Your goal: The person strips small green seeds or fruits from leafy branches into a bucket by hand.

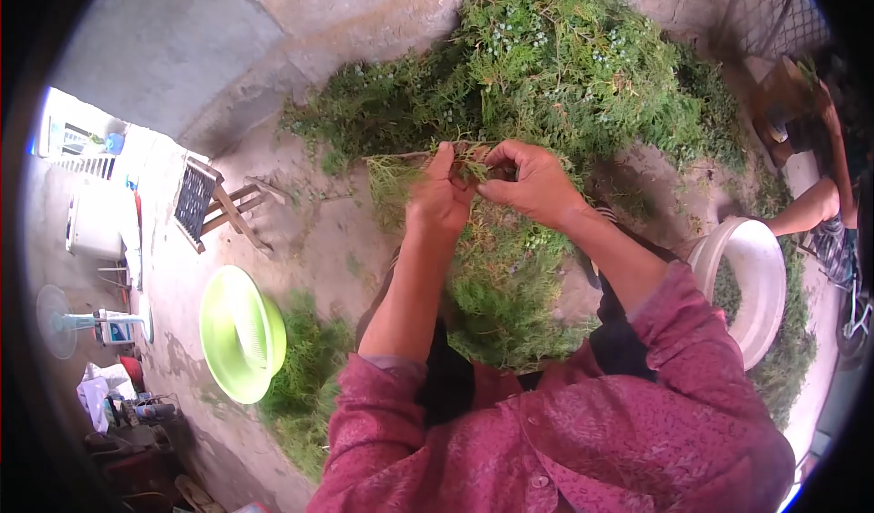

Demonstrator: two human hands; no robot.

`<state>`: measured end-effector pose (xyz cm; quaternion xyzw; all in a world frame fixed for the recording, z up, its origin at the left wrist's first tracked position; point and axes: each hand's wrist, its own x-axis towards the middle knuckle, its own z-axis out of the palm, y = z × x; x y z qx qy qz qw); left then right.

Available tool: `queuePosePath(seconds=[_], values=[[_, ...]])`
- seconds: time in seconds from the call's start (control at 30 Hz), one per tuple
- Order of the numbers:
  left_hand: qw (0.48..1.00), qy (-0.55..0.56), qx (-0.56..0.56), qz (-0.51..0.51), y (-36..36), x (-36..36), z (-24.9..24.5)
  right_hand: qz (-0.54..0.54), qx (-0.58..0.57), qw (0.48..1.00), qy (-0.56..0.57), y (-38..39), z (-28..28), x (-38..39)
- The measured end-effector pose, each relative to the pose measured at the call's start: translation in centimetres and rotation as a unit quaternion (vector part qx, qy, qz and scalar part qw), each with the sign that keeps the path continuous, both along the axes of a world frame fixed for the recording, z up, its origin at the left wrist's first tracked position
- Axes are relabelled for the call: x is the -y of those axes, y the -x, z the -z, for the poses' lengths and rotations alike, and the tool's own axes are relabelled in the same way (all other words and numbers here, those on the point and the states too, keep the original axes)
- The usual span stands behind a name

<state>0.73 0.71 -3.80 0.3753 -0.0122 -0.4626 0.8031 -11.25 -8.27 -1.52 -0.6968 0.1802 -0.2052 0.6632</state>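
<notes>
My left hand (442, 196) is closed round a thin evergreen branch (391, 174), whose flat green sprays hang out to the left. Close beside it, my right hand (537, 185) pinches with thumb and forefinger at the small green sprigs on the same branch. Just beyond both hands rises a big heap of cut evergreen branches (564, 67) dotted with pale bluish cones. Below the hands, between my legs, lies a looser pile of green sprigs (510, 294).
A lime-green basin (218, 331) stands tilted on the left beside more greenery (309, 376). A small folding stool (196, 203) is behind it. On the right are a white bucket (774, 285) and another person's arm (810, 208). A fan (59, 322) stands far left.
</notes>
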Motion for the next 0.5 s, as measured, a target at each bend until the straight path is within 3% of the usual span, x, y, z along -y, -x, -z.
queuePosePath(seconds=[0.13, 0.4, 0.5], values=[[1.000, 0.007, 0.008, -0.016, 0.1, 0.0, 0.2, 0.002, -0.019, 1.000, 0.014, -0.2, -0.2, -0.6], [1.000, -0.008, -0.007, -0.023, 0.4, -0.2, 2.1, 0.018, -0.034, 0.957, 0.287, -0.6, -0.3, -0.9], [0.999, -0.025, -0.010, -0.028, 0.5, -0.2, 1.7, 0.015, -0.008, 0.969, 0.246, -1.0, 0.3, -1.1]])
